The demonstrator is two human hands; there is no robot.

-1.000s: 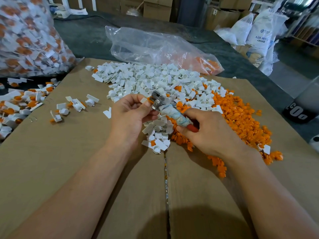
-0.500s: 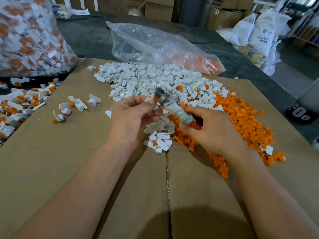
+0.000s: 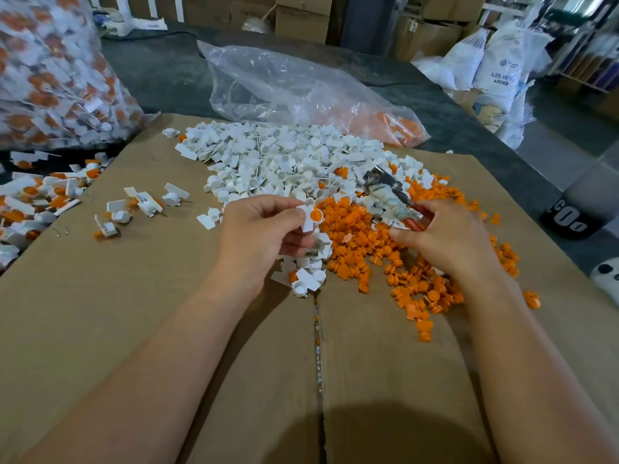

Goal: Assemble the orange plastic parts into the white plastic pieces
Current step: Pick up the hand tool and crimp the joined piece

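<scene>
We work over a wide cardboard sheet (image 3: 134, 329) laid on a dark table; at its far left corner stands a bulging bag (image 3: 50, 78) of white-and-orange pieces, and beyond its far edge lies a slack clear bag (image 3: 284, 85) with some orange showing in its right end. The heap of white pieces (image 3: 278, 159) spreads across the far middle of the sheet; the orange parts (image 3: 361, 236) lie just right of it, the two heaps touching and mixing where they meet. A few finished pieces (image 3: 140, 202) sit scattered to the left.

Our hands have drawn apart since a second ago, when tool and piece met between them. Our left hand (image 3: 261, 242) hovers at the near edge of the white heap, thumb and curled fingers pinching one white piece (image 3: 311, 217); an orange disc now shows seated in its round end. Our right hand (image 3: 449, 239) lies on the orange parts, fingers wrapped round the red handle of the tool (image 3: 388, 192); the thumb reaches out flat toward the orange heap. The tool's metal head, earlier pressed at the left fingertips, now points up and away over the seam of the two heaps, well clear of the held piece.
</scene>
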